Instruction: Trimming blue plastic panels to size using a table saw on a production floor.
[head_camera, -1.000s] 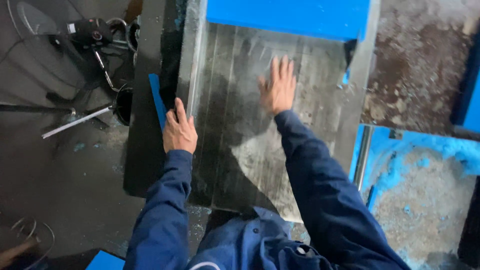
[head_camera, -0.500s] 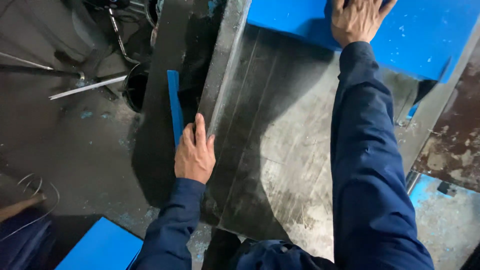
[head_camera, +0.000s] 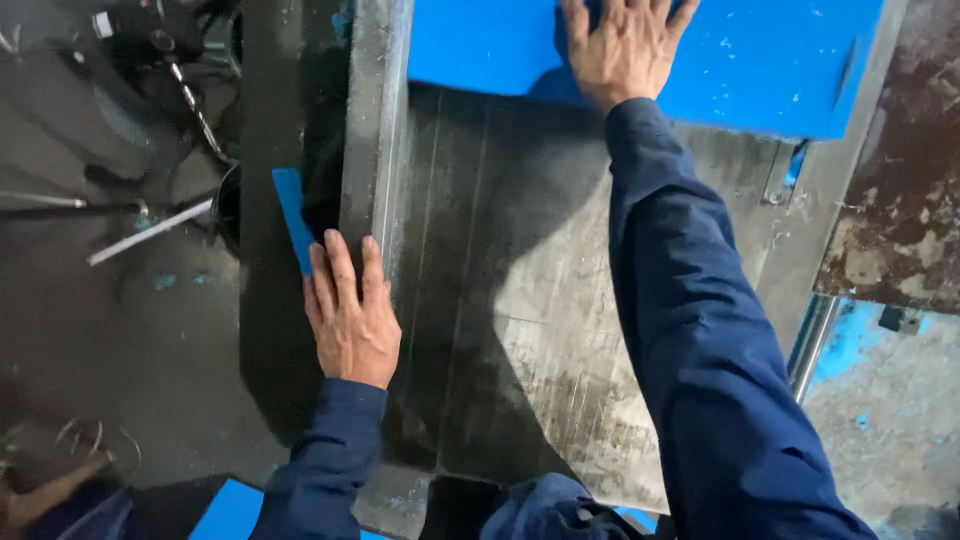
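A worn grey metal surface (head_camera: 520, 330), scratched and streaked, is seen from above, with a raised metal rail (head_camera: 372, 150) along its left edge. A large blue slab (head_camera: 760, 60), foam-like or plastic, cannot be told which, is laid across the far edge of the surface, reaching toward the far right corner. The right hand (head_camera: 625, 45) is pressed flat on the near part of the blue slab, fingers spread, palm down; nothing is grasped, the grip is fully open and only resting on the slab. The right arm, in a dark blue sleeve (head_camera: 710, 340), is stretched across the surface.

The left hand (head_camera: 350, 315) is laid flat at the left edge of the surface, just outside the rail, fingers together and extended; its grip is open too, nothing enclosed. A narrow blue strip (head_camera: 293, 215) is stood against the dark side of the surface, and the fingertips (head_camera: 318, 262) of the left hand are touching or just overlapping its near end; exact contact cannot be told.

Left of the surface, dark floor (head_camera: 120, 330) is seen with a pale metal rod (head_camera: 150, 232) and dark tool parts (head_camera: 150, 40), blurred. Another blue piece (head_camera: 228, 510) is seen at the near left, below the left sleeve. At the right, a blue-stained rough area (head_camera: 890, 400) is seen beyond the surface edge.
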